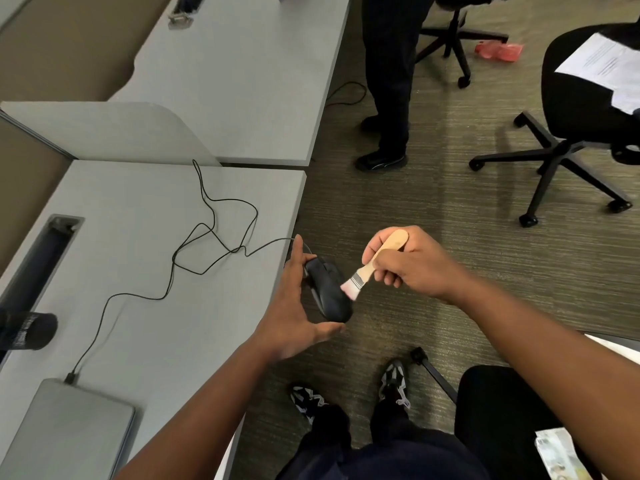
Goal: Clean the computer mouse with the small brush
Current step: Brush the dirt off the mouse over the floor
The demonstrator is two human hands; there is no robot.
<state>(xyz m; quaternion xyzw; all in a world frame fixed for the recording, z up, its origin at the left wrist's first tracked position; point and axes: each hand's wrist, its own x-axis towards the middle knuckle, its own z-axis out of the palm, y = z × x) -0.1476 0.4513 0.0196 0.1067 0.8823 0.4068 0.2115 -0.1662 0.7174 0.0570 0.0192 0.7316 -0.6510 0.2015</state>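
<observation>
Clear of the worktop [145, 216] edge, the left hand [294, 306] cradles the mouse [329, 292] while the right hand [405, 261], its grip clenched on the brush [372, 265], should sweep the bristles lightly along the shell, away from the supporting palm.

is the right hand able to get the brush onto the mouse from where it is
Probably yes: the right hand holds the brush with its bristles already at the mouse, whose top the left hand leaves uncovered.

Black wired mouse [328, 292] cradled off the desk edge in left hand [294, 306], tilted, cable trailing away; small wooden-handled brush [372, 266] pinched in right hand [408, 261], pale bristles touching mouse's right side.
</observation>
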